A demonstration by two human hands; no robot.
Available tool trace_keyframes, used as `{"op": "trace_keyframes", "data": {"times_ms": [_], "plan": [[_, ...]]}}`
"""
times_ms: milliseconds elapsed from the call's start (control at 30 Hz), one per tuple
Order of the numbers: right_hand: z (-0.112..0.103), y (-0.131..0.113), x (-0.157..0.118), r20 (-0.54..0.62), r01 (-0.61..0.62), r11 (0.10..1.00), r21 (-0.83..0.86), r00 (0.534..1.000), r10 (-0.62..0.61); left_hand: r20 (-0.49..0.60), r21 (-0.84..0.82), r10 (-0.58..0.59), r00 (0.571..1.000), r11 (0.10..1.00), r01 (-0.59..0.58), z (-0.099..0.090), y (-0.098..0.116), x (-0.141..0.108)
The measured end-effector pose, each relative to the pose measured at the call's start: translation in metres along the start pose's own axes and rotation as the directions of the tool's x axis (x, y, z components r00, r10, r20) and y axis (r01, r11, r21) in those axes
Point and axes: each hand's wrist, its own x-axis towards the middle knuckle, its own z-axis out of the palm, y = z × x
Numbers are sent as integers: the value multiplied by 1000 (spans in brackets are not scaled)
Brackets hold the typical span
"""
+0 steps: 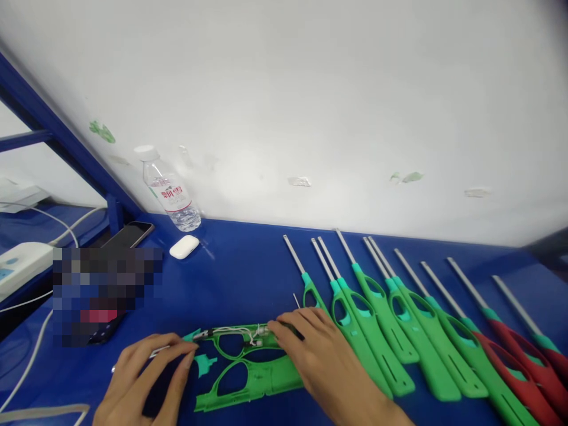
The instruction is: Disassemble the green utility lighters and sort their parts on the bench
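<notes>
An opened green gas lighter (279, 342) lies on the blue table with its inner parts and pale wires exposed. The fingers of my left hand (148, 373) close around its left end, where a teal collar shows; short bits of a metal tube glint between them. My right hand (326, 361) grips the lighter's right part, fingertips by the wires, and hides much of that end. In front lies a separate green half-shell (266, 378), its right end under my right hand. A small loose teal trigger (205, 364) is beside my left fingertips.
Several assembled green lighters (421, 337) and red-handled lighters (510, 355) lie in a row on the right. Behind stand a water bottle (171, 192) and a white earbud case (184, 247). A phone (131, 235), a blurred-out patch, cables and a power strip (26, 263) are left.
</notes>
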Motion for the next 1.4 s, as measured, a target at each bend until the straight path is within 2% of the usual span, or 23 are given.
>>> {"op": "trace_keyframes", "data": {"times_ms": [200,400,567,867,1033,1300,1400], "plan": [[-1,0,1,-18,11,1000,-28,1000,-12,113,83,74,991,993,-83,6,8,24],[-4,1,1,-66,48,998,-33,997,-50,129,8,30,991,999,-32,9,7,28],[-5,2,1,-86,47,999,-19,995,-48,200,-11,24,979,1000,-22,10,6,30],[-4,3,-1,-42,42,999,-26,998,-43,169,-13,3,986,1000,0,10,14,33],[-5,3,-2,-40,46,999,-18,998,-46,119,37,12,993,999,-17,7,10,29],[-2,4,-1,-88,66,996,-68,994,-72,203,-52,-18,979,998,29,1,1,36],[-3,5,-1,-58,67,995,-67,996,-71,255,-70,-34,966,996,54,1,0,37]]}}
